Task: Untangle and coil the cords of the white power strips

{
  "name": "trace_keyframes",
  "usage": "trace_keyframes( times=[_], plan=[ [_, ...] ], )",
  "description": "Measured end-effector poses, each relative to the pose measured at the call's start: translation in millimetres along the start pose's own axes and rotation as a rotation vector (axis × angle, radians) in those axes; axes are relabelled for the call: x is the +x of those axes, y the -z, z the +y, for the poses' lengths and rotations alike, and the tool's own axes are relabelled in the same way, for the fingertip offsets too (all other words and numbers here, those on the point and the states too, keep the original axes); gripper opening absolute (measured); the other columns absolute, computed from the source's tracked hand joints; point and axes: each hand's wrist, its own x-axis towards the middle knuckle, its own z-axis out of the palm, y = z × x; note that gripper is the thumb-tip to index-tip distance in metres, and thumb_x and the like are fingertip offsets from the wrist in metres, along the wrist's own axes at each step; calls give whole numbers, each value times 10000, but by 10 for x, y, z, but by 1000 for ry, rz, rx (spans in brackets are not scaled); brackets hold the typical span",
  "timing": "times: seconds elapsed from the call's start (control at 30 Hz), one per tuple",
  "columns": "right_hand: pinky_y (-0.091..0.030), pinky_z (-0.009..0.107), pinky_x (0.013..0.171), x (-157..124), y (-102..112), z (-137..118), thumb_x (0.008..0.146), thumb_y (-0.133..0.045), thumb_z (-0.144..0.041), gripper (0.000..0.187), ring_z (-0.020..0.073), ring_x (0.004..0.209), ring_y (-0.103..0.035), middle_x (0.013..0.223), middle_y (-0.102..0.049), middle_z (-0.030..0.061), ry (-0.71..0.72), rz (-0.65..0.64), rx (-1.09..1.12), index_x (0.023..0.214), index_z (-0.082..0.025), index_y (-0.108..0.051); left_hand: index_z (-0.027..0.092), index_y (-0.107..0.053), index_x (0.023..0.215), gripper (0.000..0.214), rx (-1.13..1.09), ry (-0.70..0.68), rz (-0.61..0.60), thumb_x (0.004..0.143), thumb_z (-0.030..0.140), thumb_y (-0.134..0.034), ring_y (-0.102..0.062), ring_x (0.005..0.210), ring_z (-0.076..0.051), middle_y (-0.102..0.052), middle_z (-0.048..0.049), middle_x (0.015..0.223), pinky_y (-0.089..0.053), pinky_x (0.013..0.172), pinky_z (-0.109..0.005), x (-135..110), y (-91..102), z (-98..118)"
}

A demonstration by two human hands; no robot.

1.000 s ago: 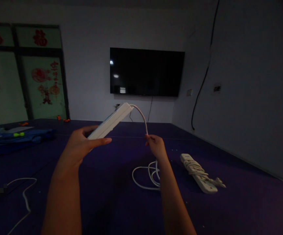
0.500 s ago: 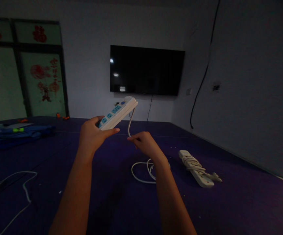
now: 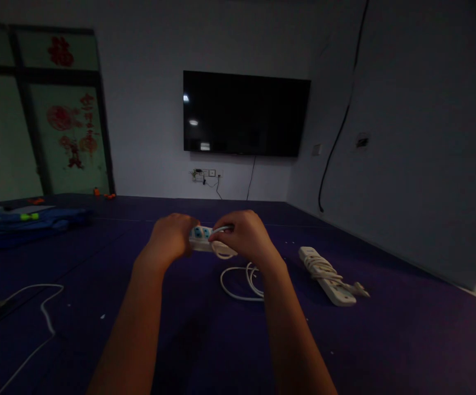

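A white power strip (image 3: 201,244) with blue sockets is held roughly level above the purple surface. My left hand (image 3: 172,236) grips its left end, the fingers partly hidden behind it. My right hand (image 3: 244,233) is closed on the strip's white cord (image 3: 221,229), which bends over the strip's top near its right end and loops below it. That hand hides the strip's far right end. Beneath, more cord lies in loose loops (image 3: 238,299) on the purple surface, partly behind my right forearm.
To the right lies another white power strip (image 3: 342,297) with its cord wound round it. At left are a thin white cable (image 3: 45,312) and a blue cloth (image 3: 57,220). A dark television (image 3: 246,114) hangs on the back wall; a black cable (image 3: 336,145) runs down the right wall.
The power strip has come down and turned from a raised tilt to nearly level. My right hand has brought the cord up and over the strip's top.
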Motion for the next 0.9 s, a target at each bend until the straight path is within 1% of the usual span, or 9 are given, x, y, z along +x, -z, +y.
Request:
trace_keyframes(
  times=[0.13,0.33,0.47,0.53,0.6,0.67,0.73,0.83,0.9],
  plan=[
    [-340,222,510,-16,1,130,613,-717,-302,123,105,550,-540,599,-645,2,-56,9,206,641,-184,-697,266,-693,928,489,-141,-74,-93,460,121,-676,-638,766,-258,-709,-62,832,-421,621,-295,-8,-10,-46],
    [-412,236,541,-48,44,347,606,-715,-326,170,121,586,-567,618,-656,24,-163,87,488,630,-162,-679,247,-694,844,375,-396,-196,-186,474,196,-664,-587,607,-172,-683,1,717,-392,534,-245,-100,52,-97],
    [-442,246,565,-61,32,382,606,-709,-357,192,125,600,-577,643,-667,28,-177,49,616,656,-173,-691,236,-686,832,353,-564,-271,-225,478,228,-689,-590,653,-162,-670,22,726,-409,562,-238,-119,96,-55],
    [-455,252,559,-74,-4,378,615,-694,-382,219,132,600,-584,654,-668,32,-195,-1,696,684,-174,-693,237,-685,872,395,-648,-326,-233,479,243,-719,-603,711,-169,-680,21,785,-430,616,-249,-110,120,-41],
    [-470,267,567,-88,-60,388,644,-656,-417,252,145,620,-594,684,-666,40,-196,4,758,716,-177,-688,238,-677,941,453,-742,-368,-225,494,273,-743,-610,760,-174,-686,14,847,-443,661,-262,-89,133,-41],
    [-489,292,630,-90,-132,421,683,-595,-446,282,167,707,-610,768,-667,55,-158,85,777,767,-189,-677,227,-667,987,507,-830,-357,-182,496,307,-764,-612,797,-180,-687,0,894,-453,695,-276,-55,124,-49],
    [-489,303,662,-62,-214,468,693,-565,-442,283,180,765,-603,815,-656,63,-159,168,726,795,-195,-659,207,-661,1004,555,-899,-292,-113,477,329,-784,-612,831,-190,-687,-19,929,-461,731,-295,-15,92,-49],
    [-436,262,513,28,-334,531,700,-543,-399,269,146,590,-542,673,-610,38,-272,157,629,816,-176,-636,173,-658,1001,583,-958,-155,-5,463,350,-796,-617,857,-207,-690,-49,939,-470,765,-326,40,29,-14],
    [-377,227,453,81,-391,552,719,-516,-380,259,110,487,-470,582,-568,7,-294,123,625,812,-167,-630,158,-659,987,565,-976,-94,50,476,360,-791,-622,852,-216,-692,-60,922,-477,765,-344,64,-4,26]
  ],
)
